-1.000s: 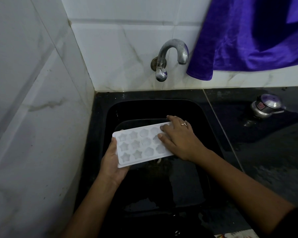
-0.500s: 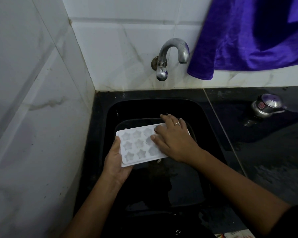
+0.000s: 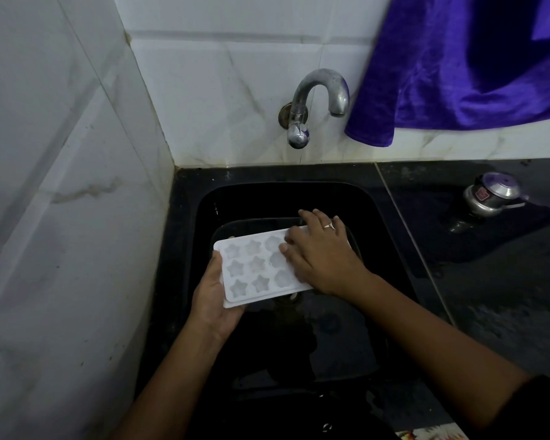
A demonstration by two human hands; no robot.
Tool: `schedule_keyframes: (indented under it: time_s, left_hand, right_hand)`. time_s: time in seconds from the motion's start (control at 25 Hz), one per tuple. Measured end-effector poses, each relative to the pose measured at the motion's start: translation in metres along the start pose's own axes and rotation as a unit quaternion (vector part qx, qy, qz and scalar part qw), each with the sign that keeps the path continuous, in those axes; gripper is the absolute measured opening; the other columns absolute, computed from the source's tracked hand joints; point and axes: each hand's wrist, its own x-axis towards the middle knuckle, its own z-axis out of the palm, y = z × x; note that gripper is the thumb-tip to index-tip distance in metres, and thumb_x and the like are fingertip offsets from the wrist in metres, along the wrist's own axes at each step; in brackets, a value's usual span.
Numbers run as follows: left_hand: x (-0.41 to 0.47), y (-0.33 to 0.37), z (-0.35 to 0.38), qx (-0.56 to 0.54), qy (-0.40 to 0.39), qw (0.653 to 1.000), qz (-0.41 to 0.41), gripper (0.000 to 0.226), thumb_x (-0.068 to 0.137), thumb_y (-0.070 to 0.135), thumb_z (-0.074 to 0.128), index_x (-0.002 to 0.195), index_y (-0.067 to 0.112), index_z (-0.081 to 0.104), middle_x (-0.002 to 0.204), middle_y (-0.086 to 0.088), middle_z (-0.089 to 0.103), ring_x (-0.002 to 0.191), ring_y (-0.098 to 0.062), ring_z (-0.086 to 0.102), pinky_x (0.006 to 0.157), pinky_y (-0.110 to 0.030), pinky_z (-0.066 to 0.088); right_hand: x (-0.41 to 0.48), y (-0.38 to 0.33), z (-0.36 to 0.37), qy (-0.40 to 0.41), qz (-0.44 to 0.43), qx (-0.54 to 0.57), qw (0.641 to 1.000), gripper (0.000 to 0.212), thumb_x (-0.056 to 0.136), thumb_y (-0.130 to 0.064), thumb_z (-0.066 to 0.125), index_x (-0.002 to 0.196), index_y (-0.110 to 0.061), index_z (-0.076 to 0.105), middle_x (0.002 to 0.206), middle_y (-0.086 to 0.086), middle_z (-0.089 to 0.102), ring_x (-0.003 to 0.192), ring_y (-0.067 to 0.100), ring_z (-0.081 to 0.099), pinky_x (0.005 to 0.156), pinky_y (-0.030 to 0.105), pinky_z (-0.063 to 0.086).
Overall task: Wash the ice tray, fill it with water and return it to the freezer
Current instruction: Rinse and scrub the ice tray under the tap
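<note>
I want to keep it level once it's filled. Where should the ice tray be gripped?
Take the tray by its flat rim at a short end, from the side, thumb on top, as the left hand does. Star cells fill the middle, so only the rim gives purchase.

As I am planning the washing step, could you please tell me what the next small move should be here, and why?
Probably slide the right hand leftward across the ice tray, rubbing the uncovered star cavities. Its fingers lie flat over the right part only, the left hand grips the left edge above the sink, and no water shows from the tap.
</note>
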Motion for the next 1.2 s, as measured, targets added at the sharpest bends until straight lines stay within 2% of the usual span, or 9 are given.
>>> schedule_keyframes:
  time_s: [0.12,0.28,0.4,0.52,0.68,0.84,1.04,1.12,1.2]
  left_hand:
    - [-0.003,0.003,-0.001,-0.001,0.007,1.0,0.005,0.062,0.107,0.053,0.035,0.139,0.004,0.059,0.132,-0.024,0.068,0.116,-0.038,0.07,0.099,-0.055,0.051]
    - [0.002,0.004,-0.001,-0.001,-0.003,1.0,0.004,0.065,0.107,0.055,0.036,0.143,0.005,0.056,0.136,-0.024,0.066,0.126,-0.04,0.064,0.109,-0.058,0.046]
    - [0.002,0.004,-0.005,-0.015,-0.001,1.0,-0.003,0.065,0.107,0.056,0.037,0.142,0.004,0.056,0.136,-0.025,0.065,0.127,-0.043,0.063,0.112,-0.061,0.042]
    - [0.003,0.006,-0.005,-0.019,-0.005,1.0,0.005,0.064,0.107,0.055,0.036,0.143,0.005,0.055,0.137,-0.024,0.065,0.127,-0.042,0.063,0.112,-0.06,0.043]
    - [0.003,0.004,-0.005,-0.033,-0.006,0.999,-0.006,0.067,0.107,0.055,0.036,0.145,0.003,0.054,0.139,-0.026,0.063,0.129,-0.044,0.061,0.113,-0.061,0.041]
    - [0.001,0.005,-0.002,-0.016,0.006,1.0,0.003,0.062,0.107,0.053,0.036,0.14,0.004,0.058,0.134,-0.024,0.067,0.123,-0.041,0.066,0.107,-0.058,0.047]
    - [0.002,0.008,-0.006,-0.033,0.015,0.999,0.002,0.064,0.107,0.054,0.038,0.141,0.004,0.057,0.136,-0.025,0.065,0.125,-0.043,0.064,0.107,-0.059,0.047]
    - [0.001,0.007,-0.003,-0.028,0.011,1.0,0.003,0.063,0.108,0.053,0.037,0.14,0.004,0.057,0.134,-0.025,0.067,0.12,-0.04,0.068,0.101,-0.056,0.05]
    - [-0.001,0.004,0.0,-0.019,0.013,1.0,0.001,0.062,0.108,0.053,0.035,0.139,0.004,0.058,0.132,-0.024,0.068,0.116,-0.038,0.07,0.099,-0.054,0.051]
  right_hand:
    - [-0.003,0.0,0.001,-0.023,-0.042,-0.023,0.999,0.069,0.097,-0.066,0.009,0.139,-0.031,0.051,0.167,0.013,0.024,0.157,0.035,0.012,0.124,0.064,0.003]
    - [0.002,0.001,-0.001,-0.003,-0.005,-0.011,1.0,0.066,0.096,-0.065,0.011,0.133,-0.032,0.055,0.166,0.013,0.027,0.156,0.036,0.015,0.124,0.064,0.005]
    - [0.0,-0.002,0.003,-0.023,-0.045,-0.029,0.998,0.069,0.097,-0.065,0.01,0.138,-0.029,0.052,0.167,0.013,0.026,0.156,0.036,0.014,0.124,0.064,0.004]
    - [0.003,0.002,-0.001,-0.009,-0.022,-0.013,1.0,0.057,0.102,-0.061,0.017,0.137,-0.035,0.053,0.167,0.012,0.026,0.156,0.035,0.013,0.124,0.064,0.004]
    - [0.003,-0.002,0.002,-0.02,-0.044,-0.031,0.998,0.066,0.099,-0.063,0.011,0.137,-0.03,0.053,0.166,0.012,0.027,0.156,0.035,0.015,0.124,0.063,0.004]
    - [0.007,0.001,-0.001,-0.003,-0.017,-0.017,1.0,0.053,0.104,-0.059,0.019,0.133,-0.033,0.055,0.167,0.012,0.026,0.156,0.035,0.015,0.124,0.063,0.004]
    - [0.004,0.002,0.004,-0.021,-0.052,-0.031,0.998,0.055,0.104,-0.06,0.018,0.143,-0.035,0.049,0.167,0.012,0.024,0.156,0.035,0.012,0.124,0.064,0.004]
    - [0.008,0.001,0.002,-0.008,-0.022,-0.01,1.0,0.049,0.106,-0.058,0.023,0.137,-0.035,0.052,0.167,0.012,0.025,0.156,0.035,0.013,0.124,0.063,0.004]
    - [0.008,-0.004,0.004,-0.008,-0.022,-0.015,1.0,0.057,0.102,-0.062,0.018,0.133,-0.029,0.053,0.166,0.013,0.026,0.156,0.035,0.015,0.125,0.062,0.005]
